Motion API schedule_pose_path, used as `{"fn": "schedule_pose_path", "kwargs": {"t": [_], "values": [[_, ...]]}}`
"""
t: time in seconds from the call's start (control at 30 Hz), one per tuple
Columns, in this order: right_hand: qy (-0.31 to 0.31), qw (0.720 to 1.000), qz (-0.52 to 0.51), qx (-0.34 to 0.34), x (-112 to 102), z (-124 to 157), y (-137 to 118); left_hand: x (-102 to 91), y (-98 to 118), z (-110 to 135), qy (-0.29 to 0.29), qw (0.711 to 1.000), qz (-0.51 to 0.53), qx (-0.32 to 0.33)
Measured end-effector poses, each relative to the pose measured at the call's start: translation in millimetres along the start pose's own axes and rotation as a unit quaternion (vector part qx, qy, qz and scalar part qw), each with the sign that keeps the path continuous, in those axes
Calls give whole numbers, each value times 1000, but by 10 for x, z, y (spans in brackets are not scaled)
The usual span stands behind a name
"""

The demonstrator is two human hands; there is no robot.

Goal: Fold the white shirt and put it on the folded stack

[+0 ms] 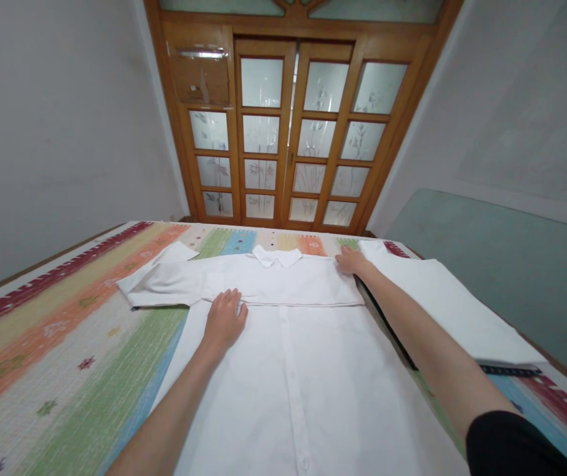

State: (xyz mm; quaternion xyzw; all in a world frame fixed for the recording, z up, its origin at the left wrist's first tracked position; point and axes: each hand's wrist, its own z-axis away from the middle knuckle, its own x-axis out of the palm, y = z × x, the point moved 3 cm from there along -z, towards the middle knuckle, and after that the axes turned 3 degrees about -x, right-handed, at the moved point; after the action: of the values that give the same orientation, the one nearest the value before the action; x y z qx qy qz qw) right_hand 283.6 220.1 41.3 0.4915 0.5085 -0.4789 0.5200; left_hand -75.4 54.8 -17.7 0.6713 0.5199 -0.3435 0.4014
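Note:
A white collared shirt [283, 370] lies front up, its button strip running down the middle and a crosswise fold or seam over the chest. Its collar [277, 256] is at the far end, and one sleeve [157, 281] stretches out to the left. My left hand [225, 318] rests on the chest near that seam, fingers lying on the cloth with the thumb apart. At the right shoulder, my right hand [350, 260] has its fingers bent onto the shirt's edge. Beyond my right forearm lies more white cloth [456, 311]; whether it joins the shirt is hidden.
Under the shirt spreads a striped, patterned cover [85, 330] on a wide flat surface. A pale green panel [491, 258] stands along the right side. Wooden doors with glass panes [283, 132] are at the back, between grey walls.

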Motion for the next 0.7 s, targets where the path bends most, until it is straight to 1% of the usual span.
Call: {"fn": "schedule_pose_path", "kwargs": {"t": [0.17, 0.4, 0.5, 0.57, 0.63, 0.7], "values": [[7, 999, 42, -9, 12, -11, 2, -21, 11, 1, 0, 1000, 10, 2], [67, 997, 35, 28, 102, 98, -109, -16, 3, 2, -2, 1000, 16, -5], [102, 993, 24, 48, 158, 164, -236, -13, 2, 3, 1, 1000, 20, -1], [115, 992, 4, 48, 208, 209, -369, -4, -2, 1, 4, 1000, 20, 0], [114, 992, -26, 36, 274, 253, -534, 8, -9, -2, 9, 1000, 22, -1], [98, 994, -46, 18, 351, 299, -695, 20, -18, -6, 13, 1000, 24, -1]]}}
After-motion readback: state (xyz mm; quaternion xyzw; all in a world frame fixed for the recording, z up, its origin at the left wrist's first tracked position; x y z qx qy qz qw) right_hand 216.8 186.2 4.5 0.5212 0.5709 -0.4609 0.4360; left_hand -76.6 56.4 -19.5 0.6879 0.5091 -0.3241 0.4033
